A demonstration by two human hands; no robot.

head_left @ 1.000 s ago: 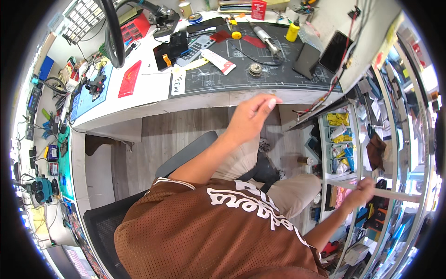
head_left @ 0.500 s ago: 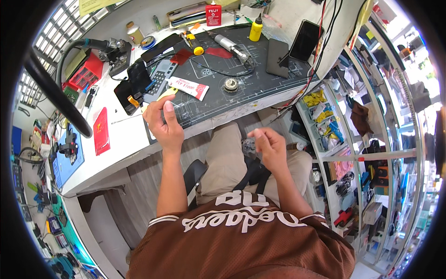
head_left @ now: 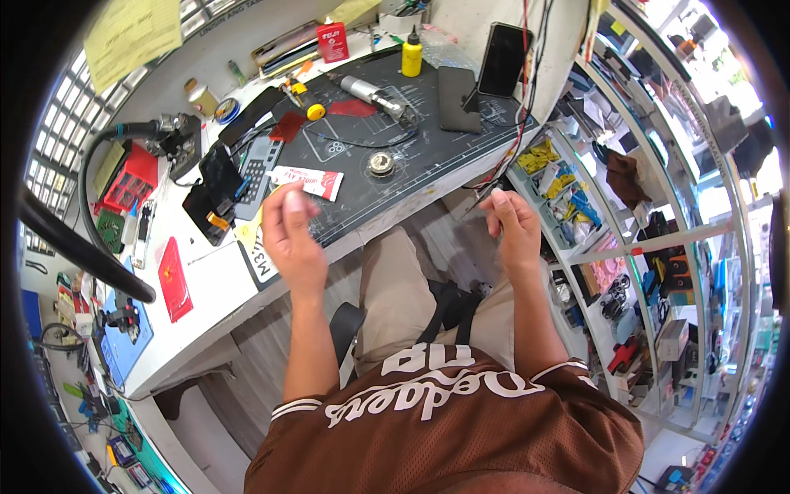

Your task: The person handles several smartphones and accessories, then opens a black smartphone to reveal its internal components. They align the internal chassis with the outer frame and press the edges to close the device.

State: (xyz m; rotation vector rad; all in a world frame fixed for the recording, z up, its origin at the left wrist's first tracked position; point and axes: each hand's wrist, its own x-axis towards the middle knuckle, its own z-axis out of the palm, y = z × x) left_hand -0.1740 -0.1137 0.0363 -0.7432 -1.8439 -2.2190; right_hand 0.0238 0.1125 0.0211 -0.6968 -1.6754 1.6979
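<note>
My left hand (head_left: 295, 245) is raised just in front of the desk's near edge, its fingers loosely bent and nothing visible in them. Beyond it a white and red glue tube (head_left: 309, 182) lies on the dark work mat (head_left: 354, 216). To the tube's right sits a small round metal tin (head_left: 381, 164). Over the gap between the desk and the shelves, my right hand (head_left: 515, 228) is closed in a pinch. A thin, dark, pointed tool (head_left: 478, 203) sticks out of its fingers to the left; its exact kind is too small to make out.
A silver rotary tool (head_left: 366, 92), a yellow bottle (head_left: 411, 56) and two dark phones (head_left: 458, 99) are farther back on the mat. Red and black wires (head_left: 527, 90) hang at the mat's right. Loaded shelves (head_left: 634, 247) stand on the right; a black flexible arm (head_left: 82, 251) crosses at left.
My right hand has risen from above my lap and moved right, carrying the thin tool. My left hand's fingers have curled in more. The view has shifted a little.
</note>
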